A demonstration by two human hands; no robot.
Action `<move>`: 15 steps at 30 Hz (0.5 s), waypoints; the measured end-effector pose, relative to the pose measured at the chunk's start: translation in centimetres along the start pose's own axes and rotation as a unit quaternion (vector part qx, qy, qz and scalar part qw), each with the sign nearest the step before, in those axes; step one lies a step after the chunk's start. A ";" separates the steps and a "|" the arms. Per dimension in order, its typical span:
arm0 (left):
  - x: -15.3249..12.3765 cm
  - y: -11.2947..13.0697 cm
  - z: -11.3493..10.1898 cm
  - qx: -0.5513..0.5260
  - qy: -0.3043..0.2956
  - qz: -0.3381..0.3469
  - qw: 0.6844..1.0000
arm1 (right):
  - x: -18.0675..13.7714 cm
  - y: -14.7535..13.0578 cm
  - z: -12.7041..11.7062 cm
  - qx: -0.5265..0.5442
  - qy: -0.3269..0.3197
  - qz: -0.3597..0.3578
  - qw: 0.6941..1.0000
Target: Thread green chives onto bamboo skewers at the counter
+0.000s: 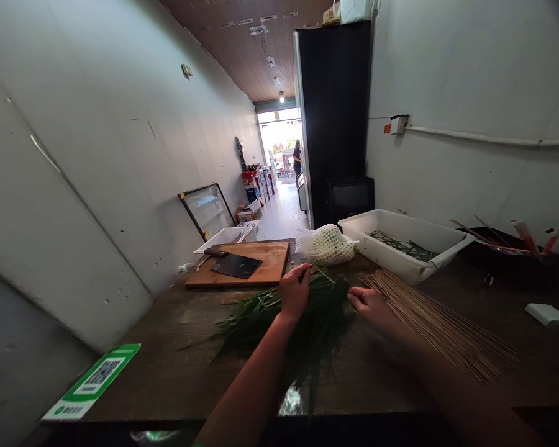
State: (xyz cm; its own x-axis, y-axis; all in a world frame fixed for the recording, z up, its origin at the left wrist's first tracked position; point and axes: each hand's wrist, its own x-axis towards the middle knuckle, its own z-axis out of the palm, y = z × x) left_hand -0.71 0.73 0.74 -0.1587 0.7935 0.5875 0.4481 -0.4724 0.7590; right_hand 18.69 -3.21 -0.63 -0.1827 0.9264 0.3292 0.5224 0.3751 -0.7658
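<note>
A bunch of long green chives [326, 310] lies on the dark wooden table, its leaves fanned to the left and toward the near edge. Above it my left hand [295, 290] is closed in a pinch, and a thin pale strand [323, 274] runs out from its fingertips; stalk or skewer, I cannot tell. My right hand [367, 302] is pinched at the right end of the bunch, its fingertips by the stalk ends; what they grip is too small to make out. Under and beside the right wrist lies a spread pile of thin wooden skewers [438, 323].
Behind the chives, a cleaver [237, 266] rests on a wooden cutting board [274, 261]. A white net-wrapped bundle [328, 244] and a white tub [382, 248] holding green stalks stand farther back. At right are a black pan [494, 248] and a white adapter [545, 315]; a QR-code sign [97, 379] lies front left.
</note>
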 end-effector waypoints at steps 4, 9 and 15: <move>-0.1 -0.2 0.0 0.028 0.003 0.037 0.999 | 0.0 0.1 0.0 0.009 0.006 -0.003 1.000; -0.1 -0.4 0.0 0.046 0.004 0.061 0.997 | -0.1 0.0 -0.1 0.002 -0.009 0.001 1.000; -1.2 0.3 0.7 0.020 -0.086 0.134 0.987 | 0.0 -0.2 -0.2 0.012 -0.003 -0.001 1.000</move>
State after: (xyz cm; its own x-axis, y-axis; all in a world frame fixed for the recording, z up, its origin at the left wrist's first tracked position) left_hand 0.27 -0.09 0.09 0.1207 0.6975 0.7064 0.4893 -0.6610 0.5690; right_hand 18.74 -3.31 -0.40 -0.1888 0.9256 0.3280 0.5019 0.3780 -0.7779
